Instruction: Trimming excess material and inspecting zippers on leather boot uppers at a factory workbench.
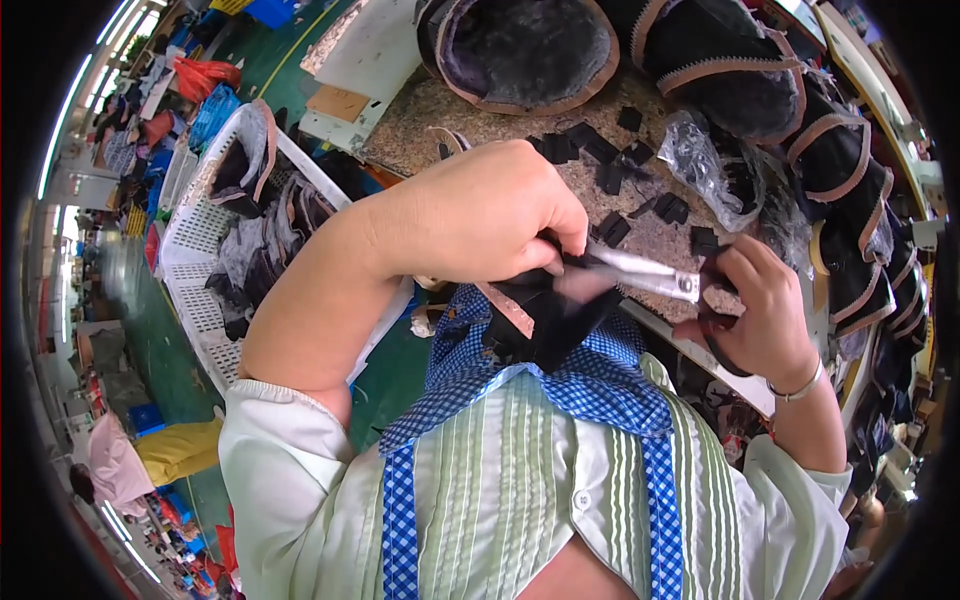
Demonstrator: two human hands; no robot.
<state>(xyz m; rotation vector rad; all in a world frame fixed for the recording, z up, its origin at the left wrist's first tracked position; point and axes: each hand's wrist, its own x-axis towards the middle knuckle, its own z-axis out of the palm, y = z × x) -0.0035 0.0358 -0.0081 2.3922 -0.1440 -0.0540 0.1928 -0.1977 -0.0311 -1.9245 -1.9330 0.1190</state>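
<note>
My left hand [500,215] is closed at the tabletop's near edge, its fingers pinching a black fabric piece [555,330]. A tan strip [508,310] runs along this piece, which hangs over my blue checked apron [465,335]. In my right hand [755,315] is a pair of scissors [650,273], with fingers and thumb round the dark handles. Its silver blades point left and meet the black piece beside my left fingertips. Motion blurs this spot, so I cannot tell how far apart the blades are.
Several small black scraps [600,150] and a clear plastic bag [690,155] lie on the speckled tabletop [415,115]. Dark fuzzy-lined pieces with tan edging [530,55] line its far and right sides. To the left, a white perforated basket [195,325] holds similar pieces.
</note>
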